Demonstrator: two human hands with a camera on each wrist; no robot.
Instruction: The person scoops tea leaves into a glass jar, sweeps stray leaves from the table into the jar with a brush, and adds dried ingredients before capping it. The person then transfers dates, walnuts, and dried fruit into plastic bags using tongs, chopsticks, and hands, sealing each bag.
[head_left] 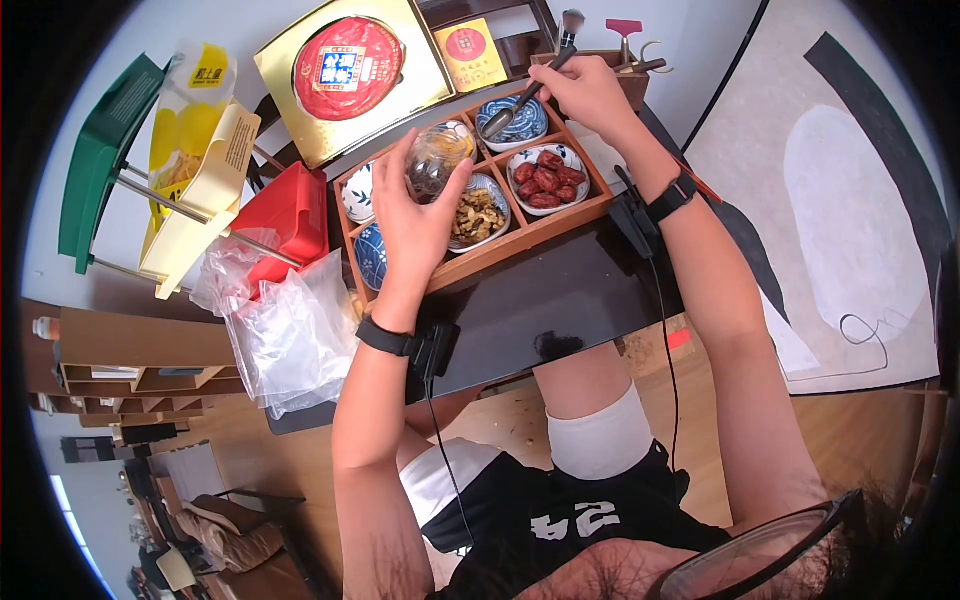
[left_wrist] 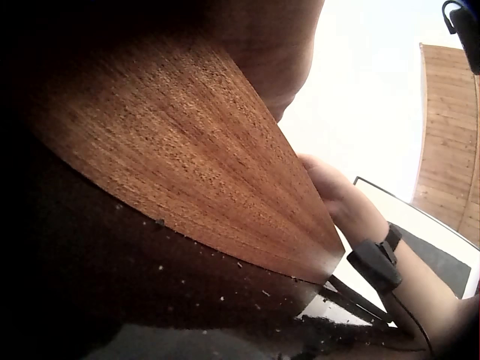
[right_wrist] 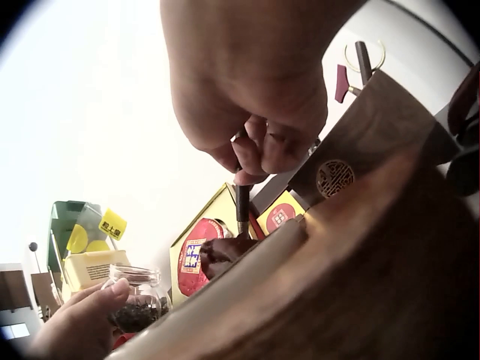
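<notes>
Grasping jar (head_left: 438, 168) in left hand (head_left: 416, 220), with thumb and fingers curled round the glass, above the tray (head_left: 521, 240) toward its 10 o'clock side in the head view. Seen mouth up from the right wrist, with dark contents inside. Pinching spoon (head_left: 497, 123) by its dark handle in right hand (head_left: 590, 95), at 1 o'clock from the tray's middle, and pointing its scoop down toward 7 o'clock over the blue dish (head_left: 527, 122). Impossible to tell whether touching there.

Set in the tray: dates (head_left: 545, 182) toward 3 o'clock, walnuts (head_left: 478, 215) near the middle, just beside the jar at 5 o'clock, a white bowl (head_left: 357, 197) at 9 and a blue bowl (head_left: 369, 255) at 8. Standing beyond: gold box (head_left: 427, 85) at 11 o'clock, yellow box (head_left: 488, 65) at 12, wooden holder (head_left: 632, 88) at 2. Ranged outward at 9: red bin (head_left: 300, 215), cream bin (head_left: 222, 170), green bin (head_left: 105, 150). Lying crumpled at 8: clear bags (head_left: 290, 335). Showing bare below the tray, at 5: black counter (head_left: 560, 285).
</notes>
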